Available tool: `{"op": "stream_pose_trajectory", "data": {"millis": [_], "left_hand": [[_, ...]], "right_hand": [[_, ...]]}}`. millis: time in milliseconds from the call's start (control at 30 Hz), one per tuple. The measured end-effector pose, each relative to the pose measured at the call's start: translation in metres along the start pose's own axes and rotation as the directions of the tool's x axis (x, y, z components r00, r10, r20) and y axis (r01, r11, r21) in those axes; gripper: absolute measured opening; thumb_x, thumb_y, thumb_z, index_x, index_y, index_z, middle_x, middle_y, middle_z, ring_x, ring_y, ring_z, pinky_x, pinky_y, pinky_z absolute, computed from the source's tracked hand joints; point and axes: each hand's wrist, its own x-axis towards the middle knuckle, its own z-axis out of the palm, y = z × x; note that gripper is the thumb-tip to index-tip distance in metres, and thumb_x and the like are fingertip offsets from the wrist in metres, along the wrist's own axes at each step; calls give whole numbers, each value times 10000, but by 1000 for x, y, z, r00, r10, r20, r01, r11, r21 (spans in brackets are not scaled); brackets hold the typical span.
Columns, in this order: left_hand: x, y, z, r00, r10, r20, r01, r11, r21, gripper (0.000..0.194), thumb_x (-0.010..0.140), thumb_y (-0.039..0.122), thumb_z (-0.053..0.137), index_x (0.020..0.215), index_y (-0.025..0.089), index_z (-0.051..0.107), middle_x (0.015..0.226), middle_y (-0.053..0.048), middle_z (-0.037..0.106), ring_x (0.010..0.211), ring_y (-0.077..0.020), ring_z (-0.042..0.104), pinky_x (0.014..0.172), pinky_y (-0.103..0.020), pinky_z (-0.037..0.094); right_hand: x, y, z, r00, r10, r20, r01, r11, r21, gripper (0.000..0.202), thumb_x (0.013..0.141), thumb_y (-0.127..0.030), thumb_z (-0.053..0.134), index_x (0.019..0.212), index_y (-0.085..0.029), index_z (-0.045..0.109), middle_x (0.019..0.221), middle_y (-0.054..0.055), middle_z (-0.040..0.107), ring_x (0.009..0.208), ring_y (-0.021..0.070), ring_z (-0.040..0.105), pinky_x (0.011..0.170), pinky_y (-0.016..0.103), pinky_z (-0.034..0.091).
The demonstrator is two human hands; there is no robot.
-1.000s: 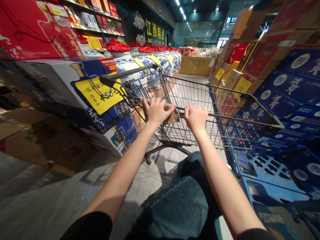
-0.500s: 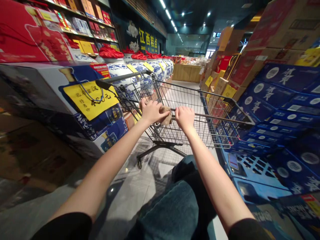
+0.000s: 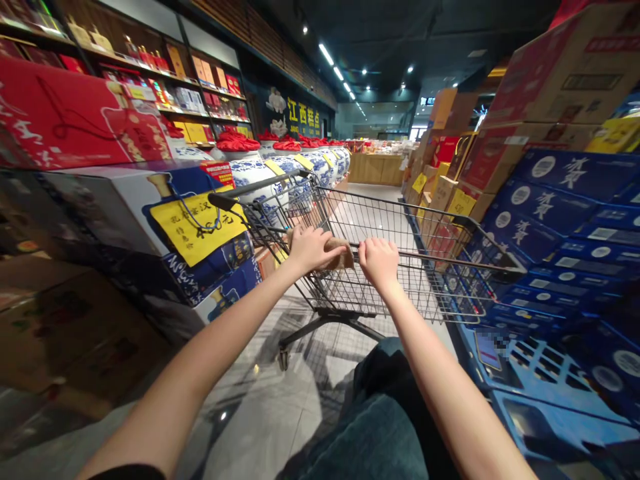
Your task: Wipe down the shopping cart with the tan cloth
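A black wire shopping cart stands sideways in front of me. My left hand is closed over a crumpled brown cloth, which lies against the cart's near top rail. Just right of the cloth, my right hand is wrapped round the same dark rail. The undersides of both hands' fingers are hidden. A wheel of the cart rests on the grey tiled floor below.
Stacked gift boxes with a yellow price sign rise at the left. Blue-and-white jars line the aisle beyond. Blue cartons and a light blue pallet with a phone flank the right.
The view has tilted up, so the cart and hands appear lower and slightly further right. Both hands keep their places on the rail and cloth.
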Motion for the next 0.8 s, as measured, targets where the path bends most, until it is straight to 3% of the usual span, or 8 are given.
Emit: {"op": "stream_pose_trajectory", "data": {"millis": [67, 167, 267, 367, 433, 633, 700, 800], "left_hand": [[3, -17, -4, 999, -39, 38, 39, 999, 2, 557, 966, 686, 433, 925, 224, 742, 1070, -119, 763, 1110, -343, 643, 1055, -568, 366], [3, -37, -7, 980, -199, 12, 199, 980, 19, 551, 1012, 582, 375, 865, 207, 751, 1072, -131, 765, 1099, -334, 657, 1027, -550, 388], [-2, -25, -4, 973, -225, -48, 226, 974, 12, 485, 1010, 536, 408, 900, 213, 752, 1104, -122, 764, 1147, -339, 641, 1096, -587, 329], [-4, -3, -2, 988, -152, -13, 152, 988, 7, 492, 1017, 548, 387, 927, 232, 753, 1089, -106, 767, 1150, -327, 639, 1113, -584, 317], [-3, -1, -4, 991, -131, 23, 131, 991, 24, 552, 1006, 617, 375, 912, 232, 760, 1044, -107, 770, 1099, -320, 658, 1087, -563, 347], [-7, -42, -13, 961, -276, -23, 277, 956, 93, 679, 952, 752, 372, 865, 216, 780, 949, -127, 769, 1001, -329, 677, 1034, -554, 402], [-11, -38, -10, 956, -287, -59, 290, 955, 66, 642, 962, 730, 384, 890, 228, 779, 1001, -120, 768, 1067, -341, 656, 1101, -598, 351], [-16, -7, -1, 969, -235, -76, 236, 972, -1, 572, 952, 726, 438, 956, 259, 769, 1111, -99, 757, 1188, -366, 603, 1177, -695, 221]], "right_hand": [[0, 1, -2, 1000, -6, 18, 6, 1000, -1, 354, 1033, -289, 426, 819, -176, 685, 843, 75, 740, 829, 223, 593, 769, 361, 262], [1, -2, -5, 999, 9, 53, -10, 1000, 5, 369, 1039, -279, 409, 842, -168, 701, 869, 83, 747, 843, 224, 600, 782, 363, 265], [1, -5, -5, 997, 41, 61, -42, 999, 13, 374, 1035, -270, 406, 838, -165, 706, 875, 88, 752, 844, 230, 600, 783, 368, 260], [0, -5, -5, 998, 51, 41, -52, 999, 17, 363, 1028, -266, 416, 826, -166, 700, 871, 90, 753, 848, 233, 598, 781, 368, 255], [-2, -3, -6, 999, 37, 34, -38, 999, 12, 364, 1031, -270, 413, 819, -169, 691, 865, 88, 750, 843, 231, 595, 781, 368, 254], [-5, -3, -7, 1000, 14, 10, -14, 1000, 8, 362, 1030, -271, 417, 805, -173, 683, 855, 92, 743, 833, 232, 579, 778, 367, 248], [-6, -5, -7, 1000, 29, 11, -29, 999, 13, 356, 1026, -270, 423, 811, -168, 688, 854, 98, 742, 837, 236, 576, 777, 370, 246], [-7, -6, -8, 999, 43, 12, -43, 999, 13, 357, 1026, -268, 416, 827, -165, 694, 857, 99, 745, 842, 238, 579, 776, 373, 243]]}}
